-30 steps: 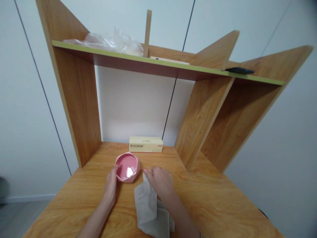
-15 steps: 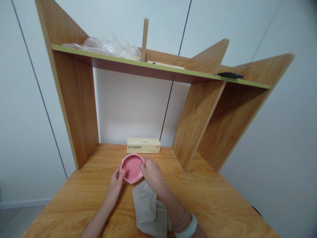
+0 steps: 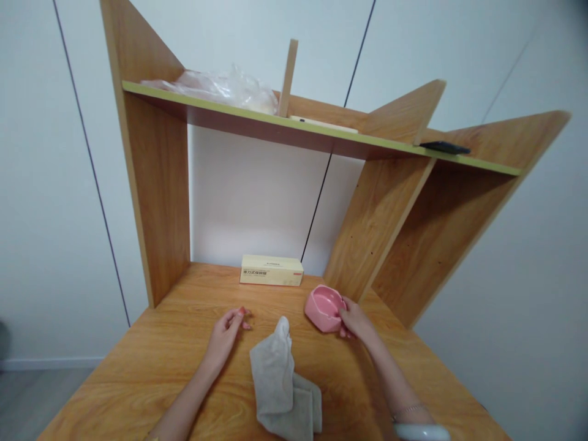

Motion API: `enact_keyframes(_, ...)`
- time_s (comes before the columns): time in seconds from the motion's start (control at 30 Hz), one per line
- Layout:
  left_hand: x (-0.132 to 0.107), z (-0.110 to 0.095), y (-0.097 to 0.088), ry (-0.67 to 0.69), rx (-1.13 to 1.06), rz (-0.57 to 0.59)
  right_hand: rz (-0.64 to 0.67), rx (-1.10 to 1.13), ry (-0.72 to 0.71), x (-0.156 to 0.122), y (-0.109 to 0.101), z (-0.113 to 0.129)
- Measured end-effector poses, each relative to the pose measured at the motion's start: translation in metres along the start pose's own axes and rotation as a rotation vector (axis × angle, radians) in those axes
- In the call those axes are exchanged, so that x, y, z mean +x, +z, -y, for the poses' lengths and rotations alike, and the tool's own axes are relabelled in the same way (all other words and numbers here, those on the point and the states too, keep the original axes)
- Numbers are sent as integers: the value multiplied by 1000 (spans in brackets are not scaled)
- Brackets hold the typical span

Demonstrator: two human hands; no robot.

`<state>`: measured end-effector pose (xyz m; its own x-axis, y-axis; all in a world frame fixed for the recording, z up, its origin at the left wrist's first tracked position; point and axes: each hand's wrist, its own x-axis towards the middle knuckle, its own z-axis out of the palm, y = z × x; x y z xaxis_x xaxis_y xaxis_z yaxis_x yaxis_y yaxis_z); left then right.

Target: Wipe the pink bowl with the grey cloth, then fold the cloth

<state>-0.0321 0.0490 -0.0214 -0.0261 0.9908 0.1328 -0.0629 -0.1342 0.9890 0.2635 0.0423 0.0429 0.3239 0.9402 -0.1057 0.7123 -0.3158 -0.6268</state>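
My right hand [image 3: 356,320] grips the right rim of a pink faceted bowl [image 3: 316,311], with the thumb over its edge. Held tilted, the bowl shows its round hollow and angular outer wall, to the right of a grey cloth [image 3: 273,380]. The cloth lies crumpled and partly folded on the wooden desk, its upper tip raised. To the left of the cloth, my left hand [image 3: 227,327] is empty, fingers loosely curled and apart.
At the back of the desk [image 3: 206,288] stands a long cream box [image 3: 271,271] with printed lettering. Wooden uprights [image 3: 158,202] carry a shelf above. On it lie a clear plastic bag [image 3: 225,89], a flat white item [image 3: 324,125] and a flat dark item [image 3: 445,147].
My left hand has let go of the bowl. My right hand has carried the bowl to the right, away from above the cloth. The view has shifted slightly.
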Motion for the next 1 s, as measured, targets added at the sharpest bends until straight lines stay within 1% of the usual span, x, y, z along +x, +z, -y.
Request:
enact_keyframes(0.13, 0, 1, 1, -13, 14, 40, 18, -47, 56, 2, 3, -18)
enact_keyframes(0.23, -1, 0, 0, -19, 15, 48, 8, -107, 73, 5, 5, -22)
enact_keyframes(0.37, -2, 2, 0, -13, 34, 50, -77, -226, 65, 3, 0, -12)
enact_keyframes(0.43, -2, 3, 1, 1, 54, 49, -131, -276, 45, -2, 3, -2)
enact_keyframes(0.47, -2, 3, 2, 9, 66, 52, -134, -282, 5, -6, 8, 4)
enact_keyframes(0.53, -4, 3, 4, 27, 93, 67, -76, -251, -132, -13, 24, 14)
enact_keyframes(0.57, -5, 2, 5, 36, 108, 80, -7, -213, -237, -17, 34, 19)
enact_keyframes(0.6, -6, 1, 5, 45, 126, 95, 51, -184, -302, -21, 45, 24)
enact_keyframes(0.67, -10, -2, 6, 63, 169, 141, 141, -137, -393, -26, 63, 30)
enact_keyframes(0.73, -13, -6, 7, 80, 208, 202, 184, -115, -441, -29, 73, 35)
enact_keyframes(0.83, -18, -13, 8, 104, 227, 280, 194, -51, -483, -30, 74, 42)
enact_keyframes(0.9, -19, -17, 8, 107, 212, 317, 187, 23, -462, -31, 69, 49)
enact_keyframes(1.0, -20, -20, 7, 81, 152, 329, 187, 94, -425, -35, 63, 63)
